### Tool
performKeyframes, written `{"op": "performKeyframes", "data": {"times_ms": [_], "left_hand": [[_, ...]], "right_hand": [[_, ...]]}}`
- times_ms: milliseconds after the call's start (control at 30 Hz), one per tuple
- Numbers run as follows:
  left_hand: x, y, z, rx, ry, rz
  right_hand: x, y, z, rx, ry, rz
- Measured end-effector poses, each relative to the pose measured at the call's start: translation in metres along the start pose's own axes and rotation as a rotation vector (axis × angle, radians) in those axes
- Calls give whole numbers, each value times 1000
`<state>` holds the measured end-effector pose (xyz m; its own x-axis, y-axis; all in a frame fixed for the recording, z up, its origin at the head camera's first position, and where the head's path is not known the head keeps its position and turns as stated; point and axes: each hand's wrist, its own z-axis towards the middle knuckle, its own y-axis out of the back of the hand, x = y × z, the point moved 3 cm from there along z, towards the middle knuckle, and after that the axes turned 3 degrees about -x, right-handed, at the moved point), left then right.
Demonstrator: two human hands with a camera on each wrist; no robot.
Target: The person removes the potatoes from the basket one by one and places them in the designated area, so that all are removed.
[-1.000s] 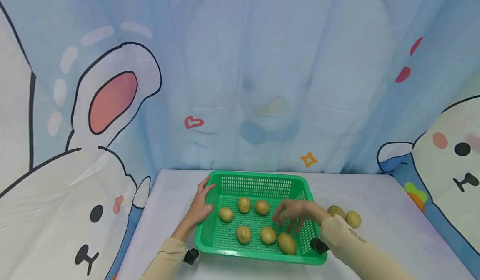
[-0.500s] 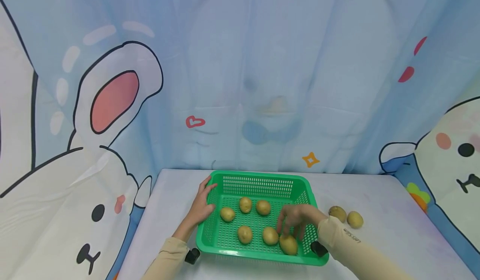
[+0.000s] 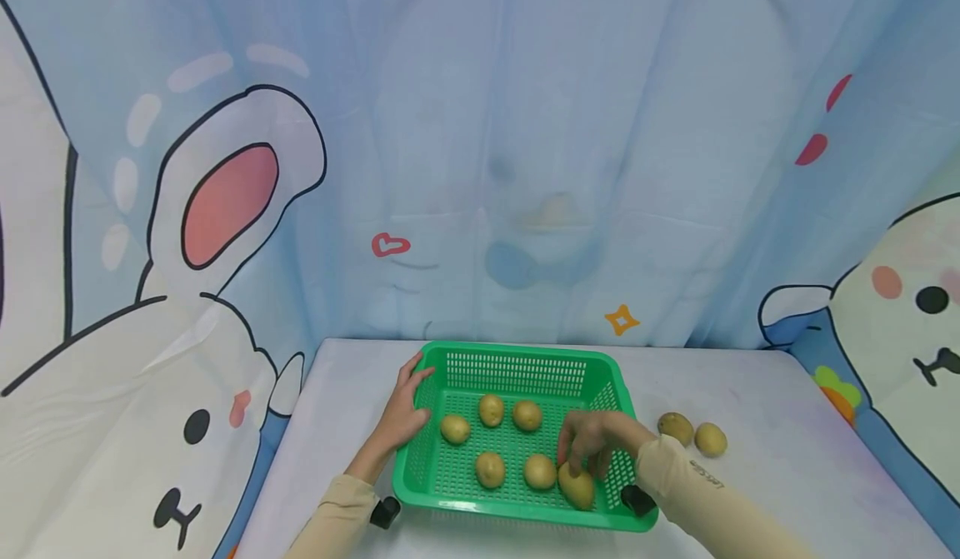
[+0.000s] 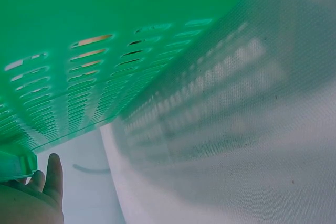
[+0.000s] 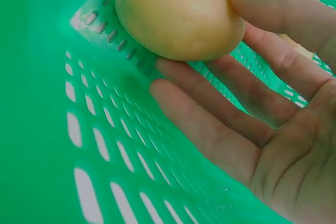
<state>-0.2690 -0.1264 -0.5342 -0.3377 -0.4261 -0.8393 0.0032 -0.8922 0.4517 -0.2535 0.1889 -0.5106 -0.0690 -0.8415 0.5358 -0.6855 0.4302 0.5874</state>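
A green plastic basket (image 3: 517,512) stands on the table with several potatoes inside. My right hand (image 3: 596,441) reaches in and pinches the potato (image 3: 576,487) at the near right corner. In the right wrist view the thumb lies on one side of this potato (image 5: 181,14), and fingers of the hand (image 5: 283,129) bear on the other. My left hand (image 3: 400,413) rests at the basket's left rim, its fingers spread. In the left wrist view that hand (image 4: 31,203) shows only partly, beside the slotted basket wall (image 4: 105,3).
To the right of the basket, two potatoes lie close together on the white tabletop, a darker one (image 3: 675,428) and a paler one (image 3: 710,440). Inside the basket, another potato (image 3: 540,471) lies just left of the pinched one. A printed curtain (image 3: 480,167) hangs behind the table.
My right hand has come down and nearer to me, from above the basket's right part onto the corner potato, which it now pinches. The left hand stays at the rim.
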Motion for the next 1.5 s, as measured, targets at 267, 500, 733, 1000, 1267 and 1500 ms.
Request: {"op": "performKeyframes", "data": {"times_ms": [267,500,733,1000,1267,1500], "left_hand": [[-2,2,0,2,-7,4],[-2,1,1,3,-18,2],[-2,-2,0,7,-7,0],[-5,-3,-2,11,0,-8],[-3,-2,-1,5,-7,9],[-3,0,-2,-1,-5,17]], "right_hand": [[-2,20,-5,-142,76,126],[-2,21,-2,-111,62,152],[-4,11,3,-135,16,137],[-5,8,4,-149,28,121],[-6,20,-1,-192,90,120],[-2,33,-12,-191,141,166]]}}
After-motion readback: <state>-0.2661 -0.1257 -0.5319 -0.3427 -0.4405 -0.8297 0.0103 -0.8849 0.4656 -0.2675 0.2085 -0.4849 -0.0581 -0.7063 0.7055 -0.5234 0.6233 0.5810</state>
